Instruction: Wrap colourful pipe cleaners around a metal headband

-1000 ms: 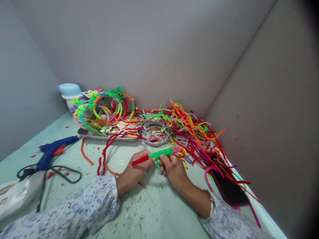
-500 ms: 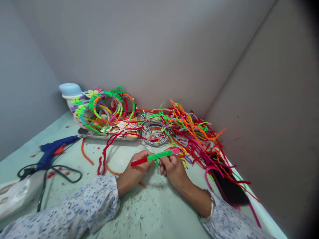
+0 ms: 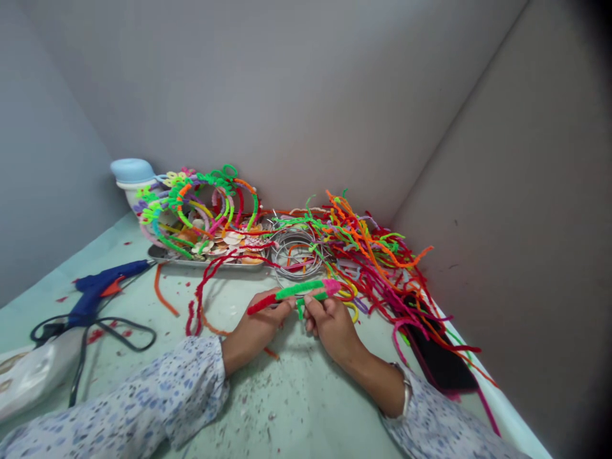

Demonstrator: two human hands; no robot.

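Observation:
Between my hands is a band wrapped in pipe cleaner (image 3: 300, 289), red at its left end, green in the middle and pink at the right. My left hand (image 3: 258, 325) is closed on its red side, thumb and fingers pinched along the near strand. My right hand (image 3: 332, 324) pinches the near strand below the pink part, where a short green pipe cleaner end (image 3: 300, 309) sticks down between the two hands. The fingertips partly hide the near strand.
Behind my hands lies a coil of wire (image 3: 296, 252). Loose pipe cleaners (image 3: 373, 248) heap at right, partly over a phone (image 3: 442, 360). Finished-looking hoops (image 3: 205, 197) rest on a metal tray (image 3: 229, 266) of shells. A blue glue gun (image 3: 95, 287) lies left, near a white-lidded-blue bottle (image 3: 134, 172).
The wrapped band has tipped, so its near strand now shows below the green and pink top. Both hands stay almost in place, the left fingertips a little nearer the right.

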